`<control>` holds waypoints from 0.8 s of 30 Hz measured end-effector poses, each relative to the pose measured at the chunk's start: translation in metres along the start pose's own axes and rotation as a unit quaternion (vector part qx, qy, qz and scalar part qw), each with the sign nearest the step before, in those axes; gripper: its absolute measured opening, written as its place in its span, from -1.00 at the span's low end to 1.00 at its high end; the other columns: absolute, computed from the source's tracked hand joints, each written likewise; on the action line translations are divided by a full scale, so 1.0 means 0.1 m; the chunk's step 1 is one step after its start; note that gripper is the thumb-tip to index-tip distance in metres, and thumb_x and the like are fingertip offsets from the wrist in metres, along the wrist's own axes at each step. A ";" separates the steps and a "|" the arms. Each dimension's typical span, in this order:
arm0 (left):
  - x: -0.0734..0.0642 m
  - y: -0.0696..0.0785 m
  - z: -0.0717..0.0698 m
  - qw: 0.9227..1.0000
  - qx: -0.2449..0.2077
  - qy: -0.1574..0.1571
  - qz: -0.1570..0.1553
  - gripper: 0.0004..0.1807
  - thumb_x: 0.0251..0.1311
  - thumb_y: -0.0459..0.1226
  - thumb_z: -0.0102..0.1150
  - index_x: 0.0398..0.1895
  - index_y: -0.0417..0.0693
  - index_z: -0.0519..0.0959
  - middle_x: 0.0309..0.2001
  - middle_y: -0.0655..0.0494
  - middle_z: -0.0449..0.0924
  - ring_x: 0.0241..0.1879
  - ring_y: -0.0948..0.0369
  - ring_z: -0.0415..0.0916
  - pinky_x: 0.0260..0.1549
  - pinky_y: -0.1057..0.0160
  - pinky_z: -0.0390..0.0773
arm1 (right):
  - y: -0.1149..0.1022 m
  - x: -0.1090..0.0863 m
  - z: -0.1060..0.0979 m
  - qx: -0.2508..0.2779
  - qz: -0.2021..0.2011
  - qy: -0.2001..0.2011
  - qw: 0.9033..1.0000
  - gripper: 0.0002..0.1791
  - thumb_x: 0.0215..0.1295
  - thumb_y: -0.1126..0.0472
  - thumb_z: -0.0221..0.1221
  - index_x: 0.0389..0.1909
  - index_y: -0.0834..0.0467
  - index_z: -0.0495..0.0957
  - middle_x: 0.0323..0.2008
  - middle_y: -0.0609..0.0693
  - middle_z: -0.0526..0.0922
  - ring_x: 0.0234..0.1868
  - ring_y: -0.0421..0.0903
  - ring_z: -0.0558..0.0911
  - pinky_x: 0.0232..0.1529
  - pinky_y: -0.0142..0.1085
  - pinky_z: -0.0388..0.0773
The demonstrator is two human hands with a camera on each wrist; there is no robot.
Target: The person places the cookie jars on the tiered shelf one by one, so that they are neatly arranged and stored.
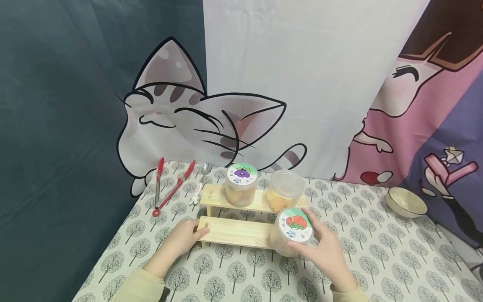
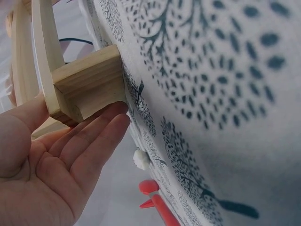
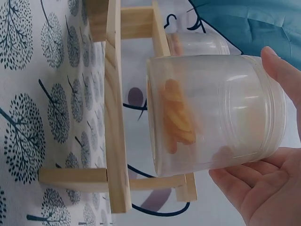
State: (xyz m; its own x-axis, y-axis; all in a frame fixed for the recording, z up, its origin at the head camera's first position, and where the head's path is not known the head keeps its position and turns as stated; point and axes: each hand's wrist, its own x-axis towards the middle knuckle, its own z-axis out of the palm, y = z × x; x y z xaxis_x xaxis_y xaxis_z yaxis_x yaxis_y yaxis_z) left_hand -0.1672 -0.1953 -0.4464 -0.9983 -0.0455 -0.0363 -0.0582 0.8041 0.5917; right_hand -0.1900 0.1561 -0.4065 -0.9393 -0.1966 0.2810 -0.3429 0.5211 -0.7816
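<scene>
My left hand (image 1: 185, 237) grips the left end of the lower step of a two-step wooden rack (image 1: 237, 233), thumb on the board and fingers round its end (image 2: 70, 160). My right hand (image 1: 324, 247) holds a clear plastic jar (image 3: 211, 117) by its lid end. Orange pieces lie inside that jar, and its lid (image 1: 295, 225) carries a red fruit picture. The jar hangs over the right end of the lower step, a gap showing beneath its base. On the upper step stand a jar with a purple-pictured lid (image 1: 241, 186) and a lidless jar (image 1: 286, 188) with orange contents.
Red-tipped tongs (image 1: 173, 191) lie spread at the back left, beside a spoon (image 1: 201, 180) with a white handle. A shallow bowl (image 1: 406, 202) sits at the far right. The cloth (image 1: 237, 272) has a tree print, and a cartoon curtain (image 1: 320, 84) hangs behind.
</scene>
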 end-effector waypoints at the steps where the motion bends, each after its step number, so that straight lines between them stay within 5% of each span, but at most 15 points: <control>1: 0.00 0.00 0.00 1.000 -0.001 0.000 0.000 -0.56 0.22 -0.10 0.19 -0.01 -0.28 0.58 -0.09 -0.22 0.63 -0.02 -0.18 0.54 0.00 -0.16 0.49 | -0.01 0.00 0.01 0.002 -0.001 -0.002 1.000 0.02 -0.19 0.04 0.53 0.37 0.11 0.27 0.31 0.15 0.35 0.29 0.09 0.38 0.23 -0.25 0.35; 5: 0.00 0.01 -0.01 1.000 0.001 -0.002 0.000 -0.57 0.23 -0.10 0.19 -0.02 -0.27 0.58 -0.10 -0.22 0.63 -0.03 -0.18 0.55 -0.01 -0.16 0.49 | -0.02 0.02 0.06 0.009 0.001 -0.008 1.000 0.01 -0.19 0.04 0.53 0.35 0.16 0.29 0.29 0.16 0.38 0.27 0.11 0.39 0.21 0.03 0.34; 24: -0.01 0.02 -0.02 1.000 0.002 -0.006 -0.004 -0.54 0.23 -0.07 0.17 0.02 -0.26 0.57 -0.06 -0.23 0.62 0.00 -0.18 0.54 0.01 -0.16 0.48 | -0.10 0.06 0.24 0.042 0.001 -0.040 0.998 0.05 -0.24 0.00 0.54 0.36 0.07 0.28 0.29 0.04 0.40 0.28 0.07 0.40 0.21 0.11 0.34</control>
State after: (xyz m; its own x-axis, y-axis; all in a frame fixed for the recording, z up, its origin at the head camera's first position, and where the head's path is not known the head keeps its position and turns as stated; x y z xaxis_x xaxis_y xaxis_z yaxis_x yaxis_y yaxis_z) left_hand -0.1666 -0.1948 -0.4439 -0.9977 -0.0440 -0.0512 -0.0657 0.8067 0.5874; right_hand -0.1921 0.1297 -0.4103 -0.9351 -0.2640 0.2365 -0.3363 0.4498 -0.8274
